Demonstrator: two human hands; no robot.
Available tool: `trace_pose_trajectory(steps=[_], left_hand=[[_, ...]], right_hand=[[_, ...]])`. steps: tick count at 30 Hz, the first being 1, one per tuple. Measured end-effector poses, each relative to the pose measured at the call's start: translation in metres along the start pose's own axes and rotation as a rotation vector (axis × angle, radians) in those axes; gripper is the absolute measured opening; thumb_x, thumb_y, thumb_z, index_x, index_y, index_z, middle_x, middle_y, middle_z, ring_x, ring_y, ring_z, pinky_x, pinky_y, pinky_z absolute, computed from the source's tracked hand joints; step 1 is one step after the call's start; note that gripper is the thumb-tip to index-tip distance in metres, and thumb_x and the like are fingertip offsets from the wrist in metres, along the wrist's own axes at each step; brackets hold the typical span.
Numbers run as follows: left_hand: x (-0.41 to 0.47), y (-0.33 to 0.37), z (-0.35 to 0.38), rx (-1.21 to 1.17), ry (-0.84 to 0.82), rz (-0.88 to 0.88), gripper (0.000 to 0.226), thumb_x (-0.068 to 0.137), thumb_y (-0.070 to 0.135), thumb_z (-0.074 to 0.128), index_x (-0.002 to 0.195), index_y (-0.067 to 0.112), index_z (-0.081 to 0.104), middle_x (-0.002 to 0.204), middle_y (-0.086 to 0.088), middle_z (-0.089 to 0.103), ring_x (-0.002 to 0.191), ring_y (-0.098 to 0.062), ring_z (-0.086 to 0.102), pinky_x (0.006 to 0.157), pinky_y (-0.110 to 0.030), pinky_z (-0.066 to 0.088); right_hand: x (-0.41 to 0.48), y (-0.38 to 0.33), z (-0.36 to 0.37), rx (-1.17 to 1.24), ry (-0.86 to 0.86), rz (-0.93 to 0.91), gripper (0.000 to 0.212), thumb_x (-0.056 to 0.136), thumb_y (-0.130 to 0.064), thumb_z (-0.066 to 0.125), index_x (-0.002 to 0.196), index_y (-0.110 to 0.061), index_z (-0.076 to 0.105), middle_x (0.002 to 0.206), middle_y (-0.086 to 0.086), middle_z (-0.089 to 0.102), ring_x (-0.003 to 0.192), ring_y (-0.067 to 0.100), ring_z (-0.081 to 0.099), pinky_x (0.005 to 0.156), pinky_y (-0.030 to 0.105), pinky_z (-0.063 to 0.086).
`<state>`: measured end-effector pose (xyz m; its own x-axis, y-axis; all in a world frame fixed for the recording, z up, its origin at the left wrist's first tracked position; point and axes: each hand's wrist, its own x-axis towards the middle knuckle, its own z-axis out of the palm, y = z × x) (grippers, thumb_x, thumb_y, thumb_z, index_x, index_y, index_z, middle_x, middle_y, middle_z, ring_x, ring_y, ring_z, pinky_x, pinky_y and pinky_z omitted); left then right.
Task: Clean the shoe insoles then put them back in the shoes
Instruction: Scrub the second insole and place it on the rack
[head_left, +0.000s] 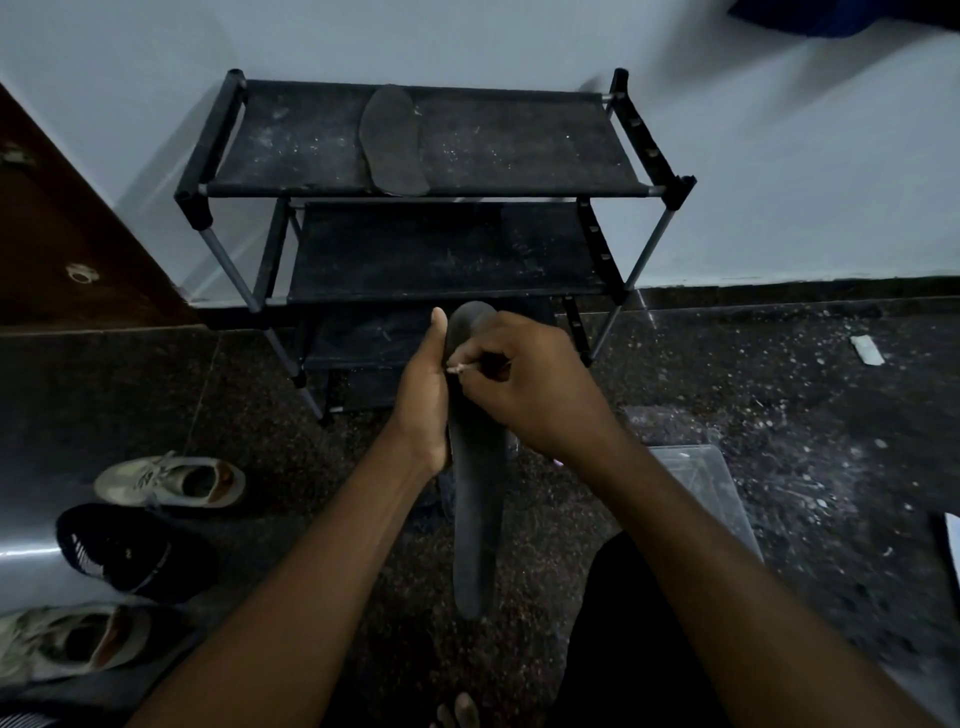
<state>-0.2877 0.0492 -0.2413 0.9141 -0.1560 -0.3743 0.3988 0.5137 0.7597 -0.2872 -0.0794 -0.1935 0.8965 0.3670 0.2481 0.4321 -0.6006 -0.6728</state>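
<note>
The person holds a dark grey insole (475, 499) upright in front of the shoe rack (431, 208), its toe end pointing up toward the lower shelves and its heel end hanging down between the forearms. The left hand (423, 400) wraps the insole's left edge from behind, thumb raised along the side, so its grip is closed around the insole. The right hand (524, 384) presses against the upper front of the insole with fingers curled; a small pale object (460, 369) is pinched at the fingertips, too small to identify. A second insole (393, 140) lies flat on the rack's top shelf, near the middle, its heel end reaching the front rail. On the dark speckled floor (779, 395) to the left sit three shoes: a pale sneaker (171, 480), a black shoe (117, 551) just below it, and another pale sneaker (72, 642) nearest the person. A clear plastic box (706, 488) rests on the floor beside the right forearm
</note>
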Motion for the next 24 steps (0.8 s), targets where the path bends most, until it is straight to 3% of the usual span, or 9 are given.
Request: trace_pose_trajectory(steps=[3, 7, 11, 15, 21, 24], left_hand=[[-0.001, 0.0, 0.003, -0.008, 0.008, 0.005, 0.067, 0.105, 0.062, 0.034, 0.111, 0.013, 0.079, 0.12, -0.014, 0.074, 0.115, -0.025, 0.071, 0.094, -0.039, 0.053], [-0.003, -0.001, 0.007, -0.026, -0.014, -0.003, 0.066, 0.105, 0.062, 0.034, 0.122, 0.011, 0.073, 0.125, -0.015, 0.072, 0.12, -0.027, 0.068, 0.099, -0.041, 0.05], [-0.003, 0.0, 0.006, -0.009, -0.005, 0.032, 0.062, 0.107, 0.059, 0.034, 0.111, 0.015, 0.077, 0.118, -0.012, 0.075, 0.115, -0.025, 0.07, 0.092, -0.038, 0.053], [-0.003, 0.001, 0.005, -0.007, 0.021, 0.062, 0.063, 0.105, 0.062, 0.036, 0.113, 0.017, 0.078, 0.125, -0.014, 0.072, 0.124, -0.028, 0.066, 0.103, -0.046, 0.049], [-0.007, 0.003, 0.011, -0.025, 0.017, 0.028, 0.067, 0.105, 0.062, 0.033, 0.107, 0.014, 0.08, 0.12, -0.013, 0.074, 0.114, -0.025, 0.071, 0.093, -0.038, 0.053], [-0.009, 0.004, 0.011, -0.019, 0.019, 0.017, 0.067, 0.106, 0.061, 0.032, 0.104, 0.014, 0.079, 0.112, -0.012, 0.077, 0.107, -0.022, 0.074, 0.084, -0.034, 0.057]], right_hand=[[-0.001, 0.003, -0.001, -0.021, 0.039, 0.054, 0.011, 0.089, -0.01, 0.07, 0.094, -0.016, 0.078, 0.093, -0.011, 0.064, 0.084, -0.003, 0.059, 0.073, 0.007, 0.045], [0.002, 0.005, 0.001, 0.0, 0.203, 0.09, 0.012, 0.092, -0.013, 0.07, 0.102, -0.016, 0.077, 0.097, -0.006, 0.065, 0.087, 0.0, 0.061, 0.078, 0.007, 0.048], [0.001, 0.001, 0.004, 0.045, 0.165, 0.039, 0.018, 0.092, -0.014, 0.07, 0.11, -0.013, 0.076, 0.099, -0.006, 0.063, 0.091, -0.001, 0.061, 0.081, 0.009, 0.048], [-0.001, -0.001, 0.004, 0.141, 0.157, 0.051, 0.013, 0.095, -0.022, 0.068, 0.101, -0.016, 0.079, 0.095, -0.009, 0.064, 0.089, 0.001, 0.062, 0.078, 0.016, 0.053], [0.0, 0.003, 0.007, 0.125, 0.232, 0.152, 0.021, 0.087, -0.022, 0.078, 0.108, -0.018, 0.075, 0.099, -0.006, 0.066, 0.088, 0.001, 0.065, 0.079, 0.014, 0.054], [0.0, 0.002, 0.006, 0.058, 0.198, 0.131, 0.015, 0.089, -0.021, 0.076, 0.103, -0.019, 0.078, 0.095, -0.007, 0.066, 0.085, 0.0, 0.064, 0.077, 0.013, 0.053]])
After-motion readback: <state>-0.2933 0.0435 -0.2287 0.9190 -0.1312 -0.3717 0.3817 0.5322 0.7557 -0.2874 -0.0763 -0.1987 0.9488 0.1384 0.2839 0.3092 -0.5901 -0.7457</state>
